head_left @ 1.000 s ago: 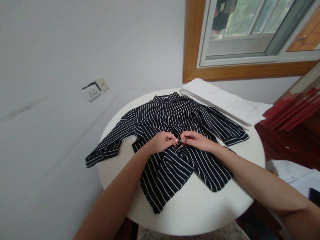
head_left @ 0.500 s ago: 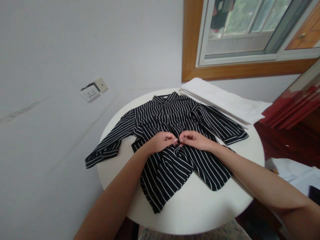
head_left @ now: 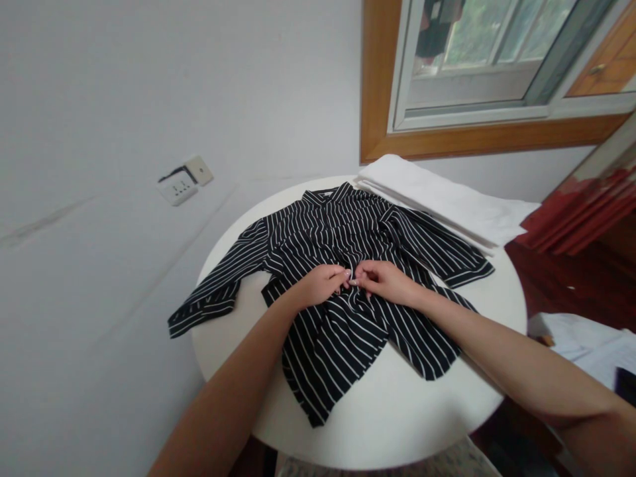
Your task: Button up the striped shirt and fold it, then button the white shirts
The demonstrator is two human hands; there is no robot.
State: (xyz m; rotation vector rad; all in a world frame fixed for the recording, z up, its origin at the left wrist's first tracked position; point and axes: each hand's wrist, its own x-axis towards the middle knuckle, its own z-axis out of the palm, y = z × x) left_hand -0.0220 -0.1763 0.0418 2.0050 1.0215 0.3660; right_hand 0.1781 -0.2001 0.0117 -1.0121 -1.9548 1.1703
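Observation:
A black shirt with white stripes (head_left: 338, 245) lies spread on a round white table (head_left: 397, 417), collar toward the wall, one sleeve hanging over the left edge. My left hand (head_left: 320, 285) and my right hand (head_left: 382, 279) meet at the middle of the shirt front, fingertips touching. Both hands pinch the front edges of the fabric there. The exact spot they pinch is hidden under the fingers.
A folded white cloth (head_left: 437, 199) lies at the table's back right. A wooden-framed window (head_left: 477, 73) is above it, a wall socket (head_left: 181, 180) at left. Red fabric (head_left: 581, 218) and white papers (head_left: 586, 344) sit to the right.
Both hands stay pinched together at the shirt front; they have shifted slightly left and the fingers have worked a little closer. The shirt lies as before.

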